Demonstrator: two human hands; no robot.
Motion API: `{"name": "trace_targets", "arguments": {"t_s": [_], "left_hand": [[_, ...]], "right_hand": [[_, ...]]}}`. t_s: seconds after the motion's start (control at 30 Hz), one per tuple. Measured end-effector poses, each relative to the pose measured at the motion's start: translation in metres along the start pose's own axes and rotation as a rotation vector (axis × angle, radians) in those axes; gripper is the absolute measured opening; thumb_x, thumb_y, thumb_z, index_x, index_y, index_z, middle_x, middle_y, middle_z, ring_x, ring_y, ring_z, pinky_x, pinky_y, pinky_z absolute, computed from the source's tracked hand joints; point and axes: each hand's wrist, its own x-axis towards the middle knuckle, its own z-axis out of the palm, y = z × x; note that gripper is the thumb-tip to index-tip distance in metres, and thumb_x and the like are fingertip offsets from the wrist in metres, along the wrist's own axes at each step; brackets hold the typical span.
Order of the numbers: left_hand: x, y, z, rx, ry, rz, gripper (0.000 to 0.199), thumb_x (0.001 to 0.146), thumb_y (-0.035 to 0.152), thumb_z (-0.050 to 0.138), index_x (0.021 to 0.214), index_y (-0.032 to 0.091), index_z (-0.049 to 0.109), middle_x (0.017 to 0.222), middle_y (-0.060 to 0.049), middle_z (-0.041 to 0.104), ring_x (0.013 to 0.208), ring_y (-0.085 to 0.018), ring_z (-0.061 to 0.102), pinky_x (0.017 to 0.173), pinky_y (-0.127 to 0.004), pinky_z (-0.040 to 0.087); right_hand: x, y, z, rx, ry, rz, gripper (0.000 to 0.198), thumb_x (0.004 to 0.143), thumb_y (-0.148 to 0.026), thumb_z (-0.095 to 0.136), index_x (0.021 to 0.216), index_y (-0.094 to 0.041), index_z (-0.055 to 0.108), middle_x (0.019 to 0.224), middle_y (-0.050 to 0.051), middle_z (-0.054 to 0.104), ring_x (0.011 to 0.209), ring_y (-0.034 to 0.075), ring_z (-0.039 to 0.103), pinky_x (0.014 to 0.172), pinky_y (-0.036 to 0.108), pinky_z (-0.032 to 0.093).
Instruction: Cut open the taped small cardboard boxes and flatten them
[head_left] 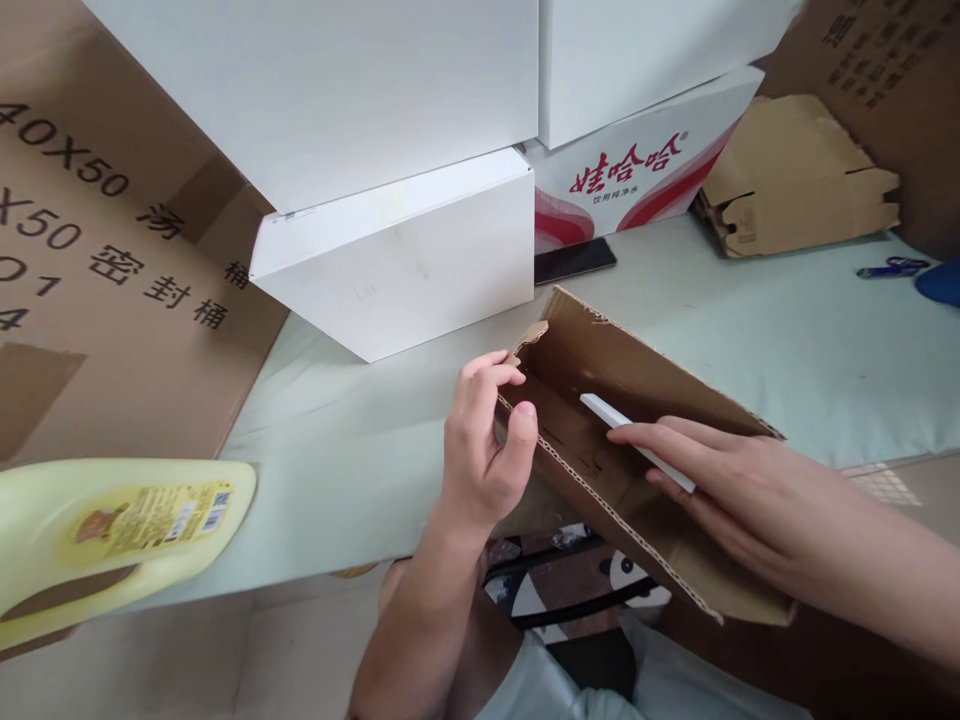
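Right in front of the person, at the near edge of the table (pixel 360 440), there's an open brown cardboard box (pixel 600 450), hollow side up, its long axis slanting from the far left down to the near right, with the near right end out over the lap. A slim white strip (pixel 641 445) sits over the hollow and runs roughly the same way, one bare end pointing far left and the other toward the person's right, can't tell if it touches the bottom. Table's got a pale green cloth on it and white boxes (pixel 405 265) stacked at the back, beside a red and white carton (pixel 615 190) with what looks like a black phone (pixel 577 262) lying at its foot. Off to the right there's some folded cardboard (pixel 802 180) plus a small dark blue thing, to the left a big brown carton (pixel 112 230) and a pale yellow jug (pixel 150 530), and tiled floor shows below. As for hands, the right hand (pixel 720 480) is clamped on the strip, fingers closed around its near part. The left hand (pixel 487 440) is at the box's left end, fingers curled by a torn-looking flap, thumb and forefinger apart with box edge showing between, and I can't tell how firmly it grips
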Motion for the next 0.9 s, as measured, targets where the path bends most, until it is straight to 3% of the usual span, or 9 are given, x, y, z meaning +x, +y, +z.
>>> {"name": "trace_targets", "arguments": {"t_s": [0.1,0.2,0.5,0.73,0.9], "left_hand": [[-0.0002,-0.0011,-0.0007,0.004,-0.001,-0.013,0.014,0.103,0.032,0.048,0.109,0.024,0.056,0.120,-0.011,0.067,0.126,-0.027,0.063,0.104,-0.045,0.054],[-0.0004,-0.0031,-0.0011,0.002,-0.006,-0.044,0.014,0.103,0.034,0.047,0.108,0.024,0.056,0.120,-0.011,0.067,0.126,-0.028,0.063,0.103,-0.046,0.054],[-0.0006,-0.0053,0.0005,-0.014,0.004,-0.071,0.017,0.103,0.037,0.047,0.108,0.025,0.057,0.121,-0.011,0.068,0.127,-0.029,0.063,0.104,-0.047,0.054],[0.0004,-0.0052,0.0003,-0.040,0.010,-0.068,0.014,0.102,0.034,0.048,0.106,0.024,0.057,0.118,-0.010,0.067,0.127,-0.027,0.063,0.103,-0.046,0.054],[0.0035,-0.0045,0.0012,-0.059,0.012,-0.087,0.014,0.099,0.030,0.050,0.086,0.025,0.049,0.096,-0.006,0.066,0.121,-0.028,0.066,0.097,-0.045,0.057]], "right_hand": [[0.0006,0.0040,0.0049,-0.068,-0.017,0.002,0.043,0.101,-0.016,0.039,0.138,-0.022,0.059,0.113,0.009,0.080,0.078,0.022,0.080,0.059,0.031,0.060],[0.0032,0.0044,0.0083,-0.118,0.017,-0.001,0.041,0.101,-0.018,0.040,0.136,-0.017,0.062,0.116,0.012,0.081,0.081,0.026,0.081,0.061,0.035,0.062],[0.0035,0.0053,0.0115,-0.185,-0.074,0.046,0.044,0.108,-0.032,0.030,0.117,-0.018,0.071,0.094,0.012,0.083,0.067,0.031,0.078,0.058,0.045,0.059],[0.0049,0.0046,0.0090,-0.117,-0.104,0.090,0.033,0.106,-0.027,0.035,0.114,-0.023,0.066,0.091,0.008,0.081,0.067,0.027,0.077,0.055,0.037,0.053],[0.0084,0.0039,0.0052,-0.049,-0.078,0.087,0.029,0.104,-0.021,0.037,0.110,-0.024,0.065,0.092,0.003,0.079,0.068,0.020,0.075,0.057,0.030,0.052]]}}
